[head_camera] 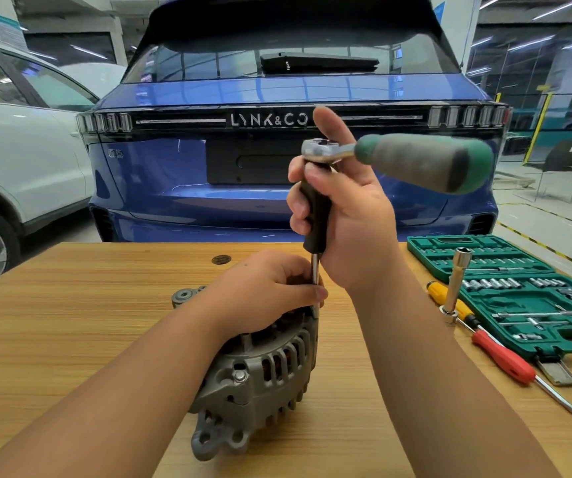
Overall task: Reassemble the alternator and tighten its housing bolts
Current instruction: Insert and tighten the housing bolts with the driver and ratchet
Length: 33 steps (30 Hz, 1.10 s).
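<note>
The alternator (pixel 260 370) sits on the worktop (pixel 70 322). The left hand (pixel 263 291) pinches the tool's thin shaft. The right hand (pixel 339 215) grips the ratchet (pixel 398 160) driver. The alternator looks heavy and hard; best held by its ribbed body.

A matt, rough cast-metal housing is shown on the alternator (pixel 263 370); the table (pixel 70 322) is of smooth wood grain; bright polished metal is seen on the ratchet (pixel 329 150).

alternator (pixel 260 374) grey | ratchet handle (pixel 422 163) green-grey | socket case (pixel 519 291) green | car (pixel 277 188) blue
</note>
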### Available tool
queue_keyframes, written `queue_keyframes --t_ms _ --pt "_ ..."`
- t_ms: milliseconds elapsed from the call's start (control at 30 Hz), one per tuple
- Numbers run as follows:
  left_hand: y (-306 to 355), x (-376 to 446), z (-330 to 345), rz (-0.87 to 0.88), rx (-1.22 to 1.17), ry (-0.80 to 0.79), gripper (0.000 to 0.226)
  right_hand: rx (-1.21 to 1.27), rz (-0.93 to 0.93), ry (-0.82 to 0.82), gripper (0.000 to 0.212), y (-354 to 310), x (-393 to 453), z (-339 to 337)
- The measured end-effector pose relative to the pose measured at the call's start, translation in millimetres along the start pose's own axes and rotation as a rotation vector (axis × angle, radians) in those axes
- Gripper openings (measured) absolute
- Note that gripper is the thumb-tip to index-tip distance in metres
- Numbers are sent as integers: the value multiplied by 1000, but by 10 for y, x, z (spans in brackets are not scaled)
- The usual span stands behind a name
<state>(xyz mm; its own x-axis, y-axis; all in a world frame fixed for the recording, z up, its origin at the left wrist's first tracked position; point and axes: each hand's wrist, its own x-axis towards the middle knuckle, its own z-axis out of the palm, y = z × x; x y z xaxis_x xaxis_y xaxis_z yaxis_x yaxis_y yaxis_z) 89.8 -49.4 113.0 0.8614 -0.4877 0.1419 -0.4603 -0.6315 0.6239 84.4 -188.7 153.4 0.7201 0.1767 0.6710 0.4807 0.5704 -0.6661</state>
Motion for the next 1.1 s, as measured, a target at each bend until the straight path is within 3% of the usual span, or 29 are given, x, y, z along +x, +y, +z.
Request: queue_keyframes --t_ms 100,167,233,300,400,500,600,833,1000,1100 --pt "-6 9 3 10 22 7 11 145 58 -39 38 -25 -6 -50" --pt "-6 15 5 16 32 8 12 135 81 1 47 -40 6 -67" --pt "-6 19 4 17 40 4 12 103 106 69 43 -56 23 -49" --pt "-2 22 11 17 47 -12 11 -32 81 166 19 -62 21 -17" --pt "-10 17 22 11 43 -17 11 -263 40 289 20 -49 21 4" --pt "-24 9 12 17 34 -4 9 -66 167 171 7 -72 11 -27" --pt "-22 3 -4 25 25 6 8 139 262 90 17 -85 10 -77" --pt "-18 0 10 -12 1 20 9 -114 -68 61 31 43 2 -12" --pt "-10 -6 9 6 1 29 7 160 24 -66 39 11 8 -97" --pt "-7 -2 7 -5 7 28 5 186 60 -109 46 9 5 -115"
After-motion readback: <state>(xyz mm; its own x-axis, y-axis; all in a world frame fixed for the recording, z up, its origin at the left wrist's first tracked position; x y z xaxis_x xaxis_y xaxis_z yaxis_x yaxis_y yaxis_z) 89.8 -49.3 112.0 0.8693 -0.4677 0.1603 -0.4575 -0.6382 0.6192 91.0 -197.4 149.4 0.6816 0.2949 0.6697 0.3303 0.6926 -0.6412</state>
